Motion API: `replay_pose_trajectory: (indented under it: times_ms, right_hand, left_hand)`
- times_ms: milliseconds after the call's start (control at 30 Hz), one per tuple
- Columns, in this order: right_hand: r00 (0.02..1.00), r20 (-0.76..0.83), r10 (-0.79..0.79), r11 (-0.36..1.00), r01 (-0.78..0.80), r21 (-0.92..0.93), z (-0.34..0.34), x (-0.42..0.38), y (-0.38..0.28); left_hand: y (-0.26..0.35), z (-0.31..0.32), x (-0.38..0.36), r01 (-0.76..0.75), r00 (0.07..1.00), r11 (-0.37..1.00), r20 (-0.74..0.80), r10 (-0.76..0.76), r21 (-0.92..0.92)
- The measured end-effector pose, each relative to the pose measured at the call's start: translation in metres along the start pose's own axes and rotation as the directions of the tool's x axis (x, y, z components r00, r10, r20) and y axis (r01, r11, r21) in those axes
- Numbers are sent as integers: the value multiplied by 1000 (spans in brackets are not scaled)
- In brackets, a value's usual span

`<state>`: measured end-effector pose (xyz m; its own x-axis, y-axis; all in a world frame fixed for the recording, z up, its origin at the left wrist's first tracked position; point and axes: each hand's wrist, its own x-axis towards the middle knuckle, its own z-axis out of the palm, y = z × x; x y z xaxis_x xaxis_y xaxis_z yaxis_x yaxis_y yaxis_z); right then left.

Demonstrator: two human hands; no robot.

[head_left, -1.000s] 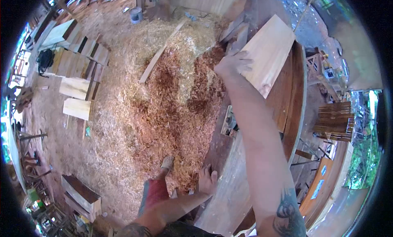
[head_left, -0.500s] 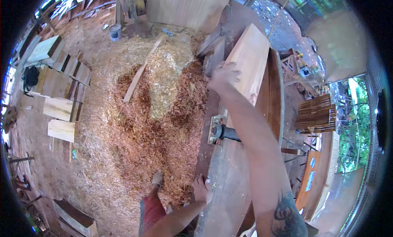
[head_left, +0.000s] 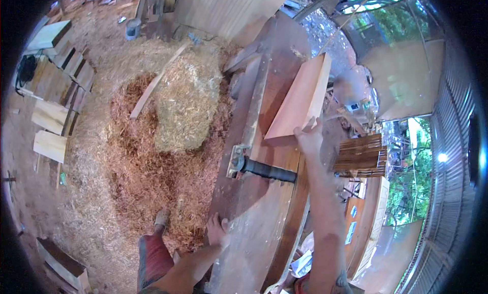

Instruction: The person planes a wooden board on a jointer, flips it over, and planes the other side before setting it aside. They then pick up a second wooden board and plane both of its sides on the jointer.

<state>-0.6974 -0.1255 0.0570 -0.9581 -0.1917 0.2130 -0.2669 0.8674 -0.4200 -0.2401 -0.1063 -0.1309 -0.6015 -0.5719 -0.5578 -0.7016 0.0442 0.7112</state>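
Observation:
A thick pale wooden board [head_left: 300, 96] is tilted up on the far part of a long wooden machine bench [head_left: 249, 243], its broad face turned to the left. My right hand [head_left: 309, 136] grips the board's near right corner, fingers curled on its edge. Between the board and me, a dark cylinder [head_left: 269, 170] lies across the bench, joined to a metal block [head_left: 238, 161] at the left edge. My left hand [head_left: 217, 229] rests on the bench's left edge, fingers partly spread and holding nothing.
Wood shavings [head_left: 188, 106] are heaped left of the bench, with a narrow strip of wood [head_left: 157, 80] on them. Stacked timber blocks [head_left: 51, 116] stand at far left, a bucket [head_left: 133, 28] farther back. Dark slats [head_left: 358, 154] are piled to the right.
My right hand has gone from the board's left side to its near right corner. The board, flatter before, is now tilted up. My left hand stays on the bench edge; the view has shifted.

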Motion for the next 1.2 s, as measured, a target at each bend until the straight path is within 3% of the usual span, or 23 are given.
replay_pose_trajectory:
  times_ms: [33, 100, 200, 267, 300, 400, 433, 567, 667, 767, 867, 967, 1000, 1067, 1133, 1200]
  right_hand:
    - [999, -32, -5, 999, 4, -36, -4, -4, -20]
    - [996, 82, 46, 988, -33, -153, 44, 30, 31]
    - [942, 220, 254, 946, -195, -259, 39, 52, 2]
    - [890, 356, 284, 934, -174, -311, 29, 59, -12]
    - [865, 447, 228, 941, -78, -329, 18, 63, -10]
    - [895, 324, 308, 947, -255, -194, 12, 50, -6]
    - [906, 301, 297, 950, -249, -189, 8, 43, -13]
    - [905, 357, 232, 961, -156, -229, -13, 31, -46]
    - [990, 142, -11, 965, 48, -259, 5, 23, -1]
    - [967, 251, 33, 973, 26, -228, -57, -36, -50]
    - [889, 436, 136, 969, -29, -245, -97, -99, -54]
    - [930, 365, 44, 965, 55, -258, -108, -198, -19]
    - [937, 350, -18, 947, 128, -294, -111, -235, -10]
    - [951, 308, -31, 987, 78, -141, -142, -316, -20]
    - [907, 419, 32, 994, 17, -112, -171, -395, -9]
    - [928, 367, -58, 998, 63, 0, -196, -484, 7]
  left_hand:
    - [-3, 2, 2, 7, 1000, 1000, 18, -7, -9]
    - [-6, 3, 0, -12, 1000, 1000, 5, 12, -25]
    - [5, -2, 0, -15, 1000, 999, -11, 15, -37]
    - [3, -2, 0, -33, 999, 999, -34, 31, -33]
    - [4, -3, 0, -30, 999, 999, -32, 29, -33]
    - [7, -5, -2, -15, 1000, 999, -13, 15, -32]
    - [7, -5, -1, -7, 1000, 999, -4, 7, -32]
    - [1, -2, -1, -48, 999, 999, -16, 48, -14]
    - [2, 0, 0, -12, 1000, 1000, -21, 12, -5]
    - [-4, 4, 3, -55, 998, 998, -17, 55, 10]
    - [1, -1, 4, -51, 999, 999, -17, 51, 15]
    - [11, -9, -1, -23, 999, 999, -39, 22, -41]
    - [6, -9, 0, -86, 995, 996, -62, 84, -26]
    - [-19, 4, 12, -210, 972, 978, -103, 210, 14]
    - [-49, -4, 38, -49, 994, 990, 95, 61, -129]
    - [-65, -65, 35, -52, 995, 961, 67, 73, -271]
